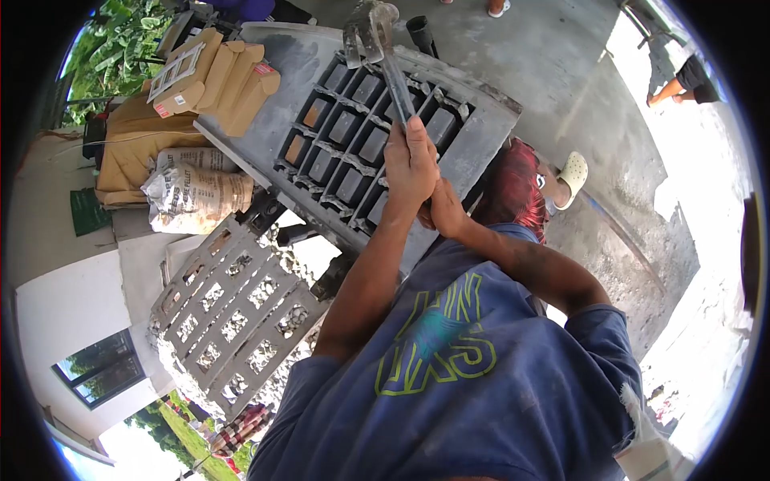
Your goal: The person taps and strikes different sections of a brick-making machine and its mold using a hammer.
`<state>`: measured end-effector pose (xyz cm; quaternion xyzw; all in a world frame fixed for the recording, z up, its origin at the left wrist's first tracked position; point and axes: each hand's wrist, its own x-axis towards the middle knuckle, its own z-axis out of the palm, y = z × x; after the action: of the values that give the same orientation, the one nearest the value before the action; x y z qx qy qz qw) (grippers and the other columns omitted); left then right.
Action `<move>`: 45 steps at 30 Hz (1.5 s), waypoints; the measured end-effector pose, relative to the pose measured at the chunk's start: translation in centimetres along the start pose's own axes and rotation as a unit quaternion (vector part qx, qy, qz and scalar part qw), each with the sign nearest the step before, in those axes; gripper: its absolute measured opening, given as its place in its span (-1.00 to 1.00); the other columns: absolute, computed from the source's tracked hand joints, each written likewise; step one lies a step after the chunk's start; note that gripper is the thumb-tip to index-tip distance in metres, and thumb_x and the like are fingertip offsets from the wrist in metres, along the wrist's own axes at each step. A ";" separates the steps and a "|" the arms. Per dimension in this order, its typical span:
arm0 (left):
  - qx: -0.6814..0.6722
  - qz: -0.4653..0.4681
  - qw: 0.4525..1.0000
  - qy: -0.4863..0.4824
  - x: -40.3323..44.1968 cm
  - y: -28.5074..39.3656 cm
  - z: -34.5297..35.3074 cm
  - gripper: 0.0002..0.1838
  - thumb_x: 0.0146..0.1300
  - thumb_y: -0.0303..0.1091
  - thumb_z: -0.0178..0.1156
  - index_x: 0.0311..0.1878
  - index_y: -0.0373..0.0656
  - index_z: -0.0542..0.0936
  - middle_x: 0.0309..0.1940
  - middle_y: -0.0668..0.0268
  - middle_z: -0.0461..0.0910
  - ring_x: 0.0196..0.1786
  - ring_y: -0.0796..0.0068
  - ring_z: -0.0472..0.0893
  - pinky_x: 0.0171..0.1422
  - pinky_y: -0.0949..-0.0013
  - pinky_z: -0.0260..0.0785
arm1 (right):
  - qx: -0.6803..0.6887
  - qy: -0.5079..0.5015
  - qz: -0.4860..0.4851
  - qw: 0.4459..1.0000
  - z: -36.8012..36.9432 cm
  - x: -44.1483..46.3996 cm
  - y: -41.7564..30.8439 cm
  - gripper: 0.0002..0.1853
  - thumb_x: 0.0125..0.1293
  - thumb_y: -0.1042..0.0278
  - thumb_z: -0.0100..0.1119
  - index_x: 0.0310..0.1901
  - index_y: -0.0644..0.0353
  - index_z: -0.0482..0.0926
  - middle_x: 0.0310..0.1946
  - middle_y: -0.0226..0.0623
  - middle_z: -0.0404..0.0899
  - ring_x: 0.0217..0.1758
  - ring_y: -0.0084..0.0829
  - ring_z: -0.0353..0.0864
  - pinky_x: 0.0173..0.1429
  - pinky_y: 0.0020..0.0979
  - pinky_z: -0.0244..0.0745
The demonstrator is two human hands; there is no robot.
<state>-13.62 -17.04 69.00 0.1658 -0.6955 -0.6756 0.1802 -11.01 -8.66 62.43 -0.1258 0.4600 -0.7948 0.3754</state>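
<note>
A long metal tool (395, 80) with a pronged, claw-like head slants over a dark metal grid mould (343, 127). My left hand (412, 164) is wrapped round its shaft, thumb pointing along it. Lower down, my right hand (447, 210) is closed beside the left wrist, around what appears to be the tool's lower end, mostly hidden. Grey blocks fill many of the mould's compartments, and two compartments at its left look brown. Rough grey material clings to the bars. The mould rests on a grey metal table (269, 56).
Opened cardboard boxes (233, 88) lie on the table's left corner, with printed sacks (196, 188) below them. A slotted panel (233, 309) leans at lower left. A person's leg in a pale clog (573, 179) is right of the table. Other people's feet show farther off.
</note>
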 end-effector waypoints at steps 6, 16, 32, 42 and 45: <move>0.161 -0.167 0.973 -0.001 1.3 -7.7 1.2 -0.47 0.37 0.10 -0.17 -0.45 -0.24 0.36 -0.76 0.41 0.29 -0.75 0.60 0.29 -0.68 0.48 0.17 | 0.217 0.103 0.264 0.934 -1.4 -1.0 0.3 -0.35 0.34 -0.34 -0.47 -0.59 0.06 0.29 -0.85 -0.53 0.06 -0.88 -0.61 -0.01 -0.81 -0.54 -0.11; -0.026 0.075 0.994 0.074 -4.2 3.6 -3.2 -0.49 0.36 0.11 -0.17 -0.48 -0.16 0.24 -0.75 0.42 0.24 -0.75 0.71 0.24 -0.69 0.58 0.14 | -0.070 -0.192 -0.092 0.975 2.2 -0.2 0.4 -0.41 0.43 -0.15 -0.50 -0.48 0.17 0.34 -0.78 -0.51 0.22 -0.77 -0.66 0.21 -0.70 -0.56 0.08; 0.120 0.083 0.978 0.149 -4.9 1.4 -3.0 -0.56 0.36 0.05 -0.09 -0.38 -0.20 0.30 -0.73 0.43 0.28 -0.72 0.70 0.27 -0.68 0.58 0.13 | 0.056 -0.221 -0.021 0.973 1.8 -1.2 2.6 -0.43 0.44 -0.16 -0.53 -0.49 0.11 0.29 -0.84 -0.47 0.16 -0.84 -0.59 0.13 -0.75 -0.51 0.00; -0.002 -0.157 0.976 0.154 -6.4 1.0 -1.0 -0.53 0.38 0.07 -0.15 -0.41 -0.18 0.32 -0.73 0.42 0.29 -0.75 0.65 0.25 -0.68 0.56 0.12 | 0.120 -0.108 0.236 0.958 0.8 -5.0 -1.3 -0.47 0.40 -0.21 -0.44 -0.42 0.08 0.30 -0.81 -0.50 0.17 -0.80 -0.61 0.15 -0.73 -0.50 0.02; -0.044 0.124 0.985 0.114 -6.8 3.6 -0.7 -0.52 0.37 0.09 -0.18 -0.40 -0.19 0.29 -0.73 0.40 0.26 -0.72 0.70 0.27 -0.67 0.62 0.14 | -0.170 -0.173 -0.232 0.942 0.8 -2.2 -1.7 -0.59 0.47 0.05 -0.42 -0.27 0.22 0.33 -0.71 -0.48 0.30 -0.65 -0.65 0.30 -0.52 -0.59 0.22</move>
<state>-7.24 -14.34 72.42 0.1464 -0.6553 -0.6545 0.3475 -9.89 -7.10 64.54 -0.4271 0.4743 -0.7355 0.2273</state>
